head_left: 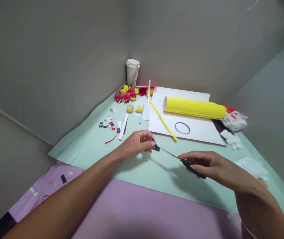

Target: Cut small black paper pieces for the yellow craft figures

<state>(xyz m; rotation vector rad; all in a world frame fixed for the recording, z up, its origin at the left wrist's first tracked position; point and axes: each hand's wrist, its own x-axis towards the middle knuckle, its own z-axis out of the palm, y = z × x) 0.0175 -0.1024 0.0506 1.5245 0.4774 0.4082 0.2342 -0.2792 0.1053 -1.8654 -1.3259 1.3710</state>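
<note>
My left hand [140, 143] pinches a small piece of black paper [156, 148] between thumb and fingers above the green table cover. In my right hand [203, 162] is a pair of scissors [190, 167] with black handles, my fingers closed round them. Their blades point left and reach the black paper at my left fingertips. Whether the blades are parted is too small to tell. Left of my left hand lie white paper strips [123, 126] and a scatter of red, black and white scraps [109, 122].
Behind my hands, a yellow paper roll [194, 108], a yellow strip [163, 120] and a tape ring [182, 128] lie on white sheets [201, 132]. Several red and yellow balls [126, 97] sit near a white cup [132, 71]. Tissues [231, 139] lie right. Grey walls enclose the table.
</note>
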